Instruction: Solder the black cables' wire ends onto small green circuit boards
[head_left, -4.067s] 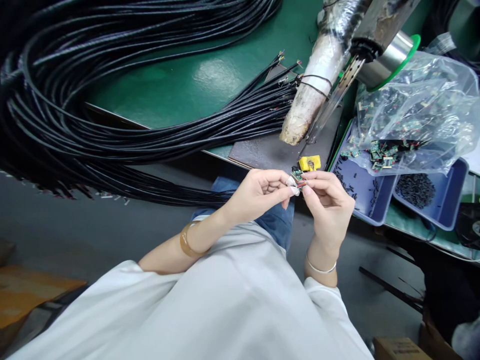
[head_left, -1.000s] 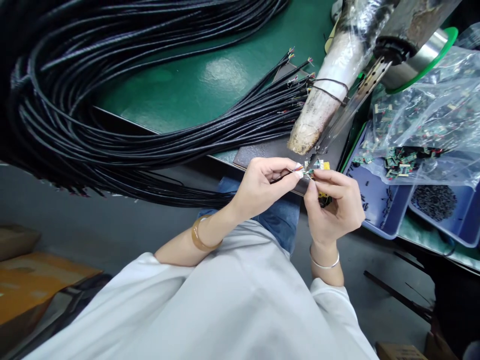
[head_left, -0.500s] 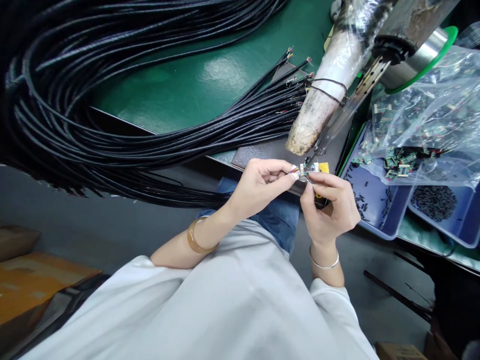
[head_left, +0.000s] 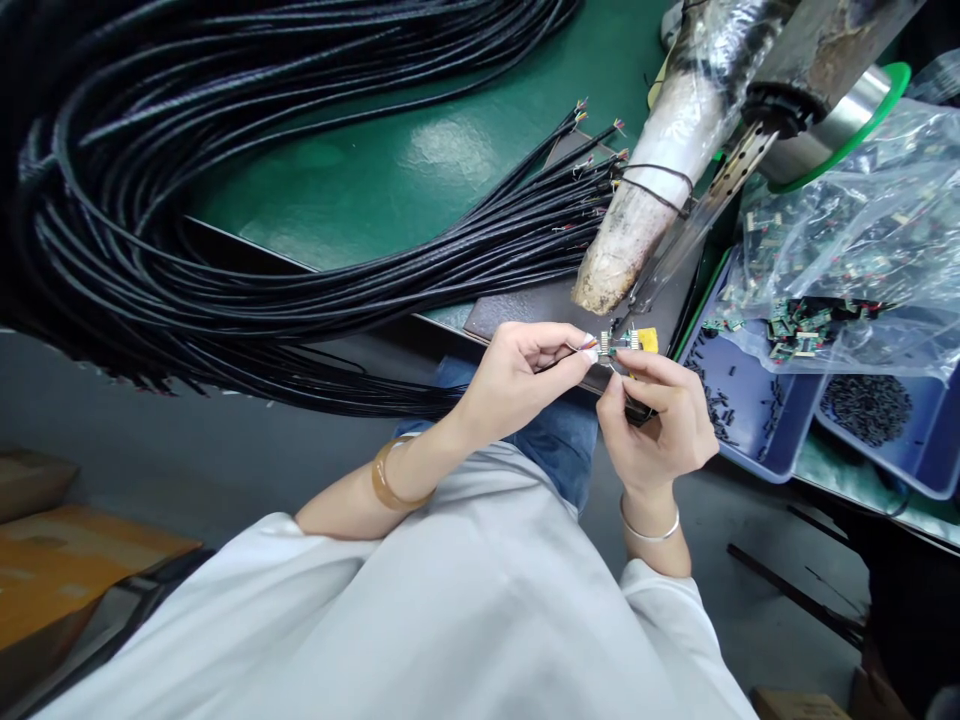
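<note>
White shirt point(head_left: 427, 600), amber bangle point(head_left: 382, 480)

We slant our left forearm point(head_left: 352, 500) inward, left hand point(head_left: 517, 380) pinching with thumb and forefinger; our right hand point(head_left: 664, 415) curls just beside it.

The left hand point(head_left: 517, 372) pinches thin coloured wires point(head_left: 585, 346) beside small green circuit boards point(head_left: 621, 341) at the counter's point(head_left: 442, 150) edge. The fingertips of the right hand point(head_left: 664, 412) are close by; whether they grip anything is too small to tell. Just behind the boards sits a yellow block point(head_left: 647, 340). Above hang the soldering iron point(head_left: 739, 168) and a stained white pipe point(head_left: 651, 175). Black cables point(head_left: 337, 272) sweep across the left; on the right, a clear bag point(head_left: 847, 225) of boards overlaps two blue trays point(head_left: 756, 405) holding little black pieces point(head_left: 868, 405).
</note>
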